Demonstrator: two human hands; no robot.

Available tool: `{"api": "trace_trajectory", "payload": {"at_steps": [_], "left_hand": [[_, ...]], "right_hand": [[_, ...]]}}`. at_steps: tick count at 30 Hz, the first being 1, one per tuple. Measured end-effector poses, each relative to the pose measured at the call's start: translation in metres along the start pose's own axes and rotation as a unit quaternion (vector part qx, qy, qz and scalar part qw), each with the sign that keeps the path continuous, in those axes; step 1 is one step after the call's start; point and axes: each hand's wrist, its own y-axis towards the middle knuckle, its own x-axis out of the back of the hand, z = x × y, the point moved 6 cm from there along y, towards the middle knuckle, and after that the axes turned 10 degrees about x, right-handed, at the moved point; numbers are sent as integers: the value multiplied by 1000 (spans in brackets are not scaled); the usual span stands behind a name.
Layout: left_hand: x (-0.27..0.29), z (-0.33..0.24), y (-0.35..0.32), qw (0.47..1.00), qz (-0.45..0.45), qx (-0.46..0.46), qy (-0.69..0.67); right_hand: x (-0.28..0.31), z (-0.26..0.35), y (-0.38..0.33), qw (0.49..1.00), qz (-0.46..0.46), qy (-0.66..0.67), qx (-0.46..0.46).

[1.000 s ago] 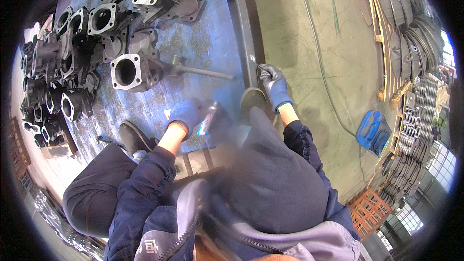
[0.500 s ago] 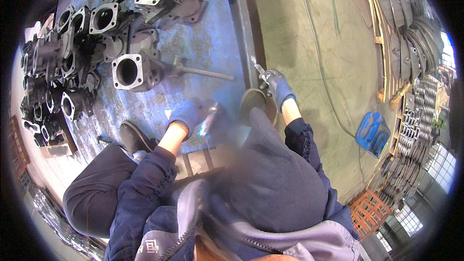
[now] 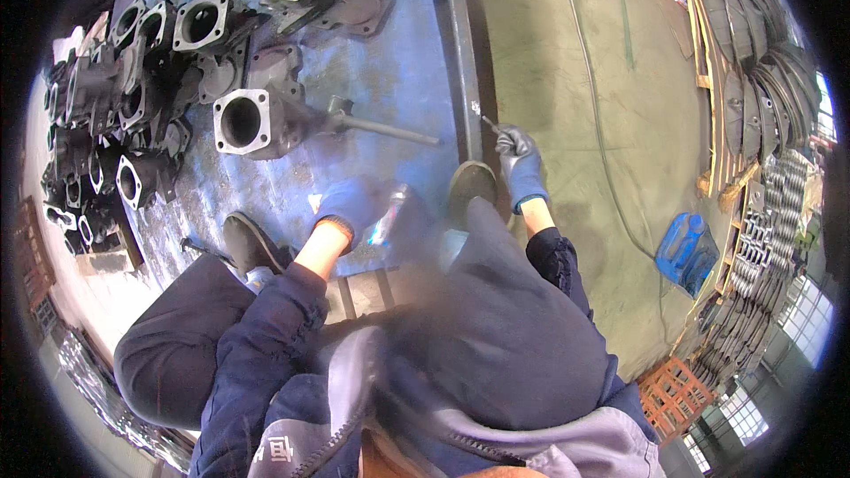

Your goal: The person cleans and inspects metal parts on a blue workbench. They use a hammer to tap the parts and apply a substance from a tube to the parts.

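Note:
My left hand [image 3: 347,206], in a blue glove, is blurred above the blue metal sheet [image 3: 390,80] and grips a small shiny object [image 3: 387,216] that I cannot make out. My right hand [image 3: 519,165], in a grey and blue glove, is closed around a thin metal tool [image 3: 487,120] at the sheet's right edge bar [image 3: 460,53]. A grey cast housing [image 3: 257,121] with a square flange and a long rod [image 3: 390,131] lies just beyond the left hand. My shoes [image 3: 250,243] stand on the sheet.
Several more dark cast housings [image 3: 133,80] crowd the left and far side of the sheet. A concrete floor [image 3: 575,53] with a hose lies to the right. A blue canister [image 3: 686,248], stacked rings on pallets [image 3: 761,44] and an orange crate [image 3: 673,394] stand at the right.
My right hand has stayed by the edge bar, shifting slightly along it. My left hand remains blurred in about the same spot over the sheet.

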Motion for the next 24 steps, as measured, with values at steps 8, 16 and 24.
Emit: {"api": "trace_trajectory", "payload": {"at_steps": [8, 16, 24], "left_hand": [[-2, 8, 4, 999, -42, -19, -28], [44, -9, 7, 987, -46, -129, 79], [140, 15, -21, 979, 87, -43, 177]], "right_hand": [[-12, -22, 15, 998, -30, 56, 20], [1, 12, 12, 994, -40, -6, 106], [-2, 21, 12, 979, -18, -82, 183]]}}
